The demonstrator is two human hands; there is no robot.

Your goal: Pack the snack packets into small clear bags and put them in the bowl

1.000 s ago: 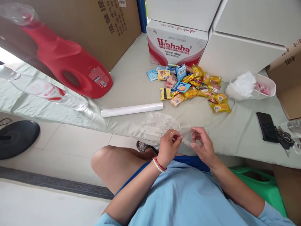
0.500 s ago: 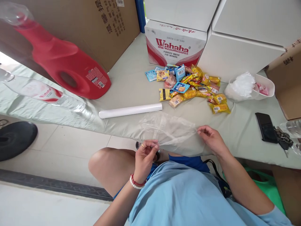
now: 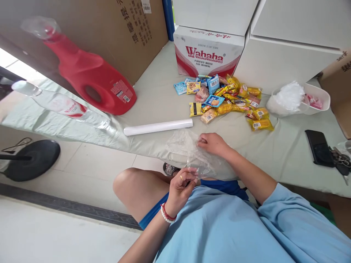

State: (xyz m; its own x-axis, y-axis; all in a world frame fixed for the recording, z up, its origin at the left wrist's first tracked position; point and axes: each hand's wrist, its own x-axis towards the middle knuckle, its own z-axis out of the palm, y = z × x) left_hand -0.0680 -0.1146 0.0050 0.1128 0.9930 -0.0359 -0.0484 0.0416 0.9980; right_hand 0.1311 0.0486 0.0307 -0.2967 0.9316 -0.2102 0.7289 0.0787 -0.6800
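Head view: pinches near edge of thin clear plastic bag [image 3: 179, 142] with left hand [image 3: 178, 189], thumb pressed toward fingers. Pinches a crumpled part with right hand [image 3: 215, 143], farther up; can't tell exact fingertip contact. Lies, as a bag, partly on pale green tablecloth [image 3: 153, 95], draped over front edge above lap. Could tear if pulled hard both ways, being so thin. Could cling or twist, given many folds between hands. Could slip lapward if released at the edge. Might nudge white roll [image 3: 159, 126], just beyond, with a wide sweep.
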